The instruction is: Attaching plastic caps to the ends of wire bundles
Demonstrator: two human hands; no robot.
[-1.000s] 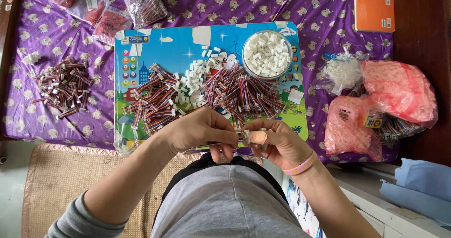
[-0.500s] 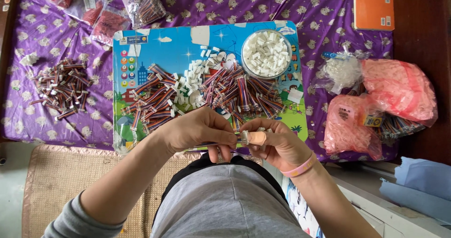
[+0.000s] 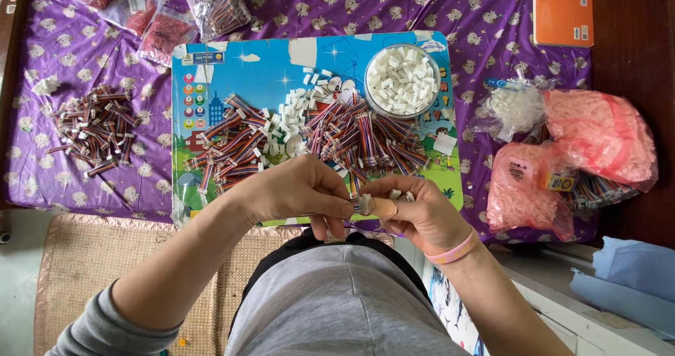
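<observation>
Two hands meet over a small wire piece.
Left hand (image 3: pixel 299 191) and right hand (image 3: pixel 415 212) fingers pinch the wire piece (image 3: pixel 364 203) above the blue board (image 3: pixel 267 68).

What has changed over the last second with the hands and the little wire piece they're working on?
Hardly anything. The left hand and right hand still meet over the board's near edge, pinching the same small wire connector piece between them; nothing was taken up or let go. The wire bundles on the blue board, the bowl of white connectors and the side pile lie unchanged.
</observation>
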